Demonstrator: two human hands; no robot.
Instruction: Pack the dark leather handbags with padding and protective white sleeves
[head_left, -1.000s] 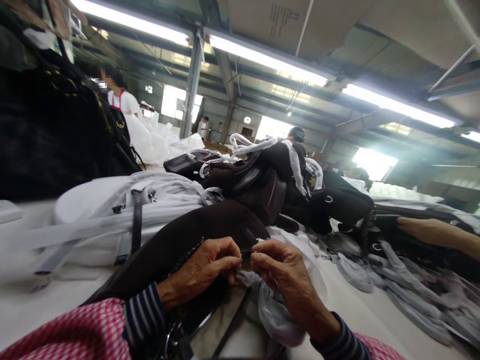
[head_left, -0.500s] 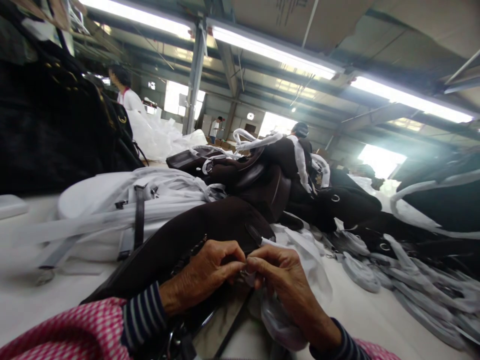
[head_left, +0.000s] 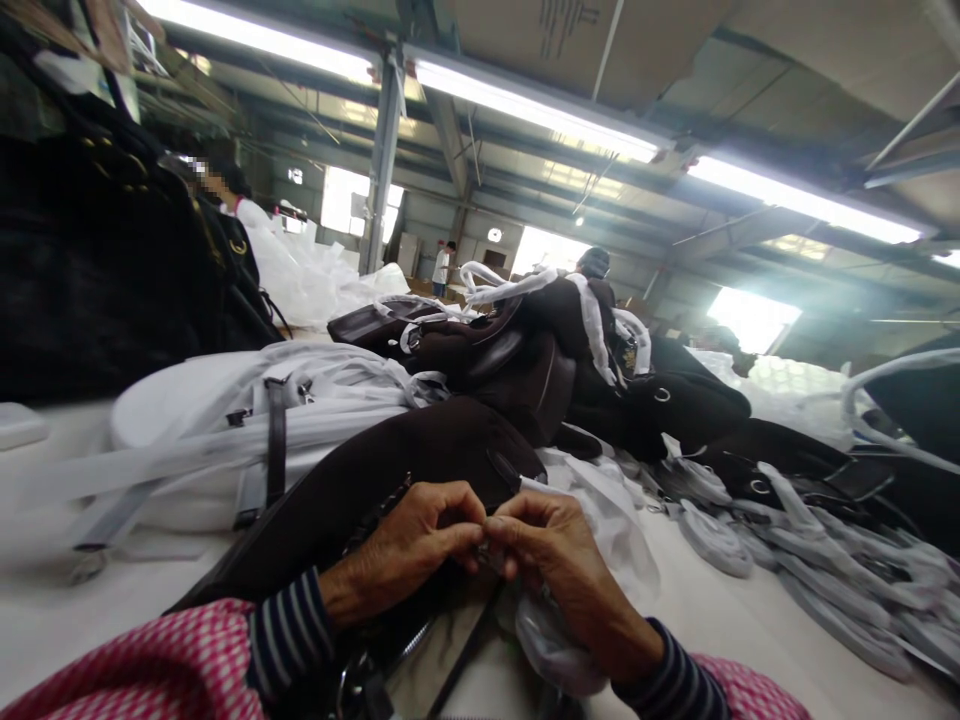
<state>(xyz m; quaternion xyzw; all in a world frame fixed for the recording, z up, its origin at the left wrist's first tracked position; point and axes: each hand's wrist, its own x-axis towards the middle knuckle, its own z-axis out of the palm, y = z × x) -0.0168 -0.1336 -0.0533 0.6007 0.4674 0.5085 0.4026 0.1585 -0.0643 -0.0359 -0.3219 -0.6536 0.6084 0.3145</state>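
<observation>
- Bag (head_left: 412, 450): lies at seven o'clock in view.
- Left hand (head_left: 416, 535) and right hand (head_left: 562, 560): together at six o'clock, fingertips pinched on a small piece (head_left: 491, 555), mostly hidden.
- Fine fingertip work seems underway; the next move likely needs a steady grip.

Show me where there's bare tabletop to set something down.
White tabletop shows between the right hand and the wrapped straps, and beyond the left checked sleeve. It's crowded around the dark bag and the pile behind it.

Just one head cam, pretty close, looking forward over the near hands (head_left: 409, 535) and desk (head_left: 686, 625) to the far windows (head_left: 754, 318).
</observation>
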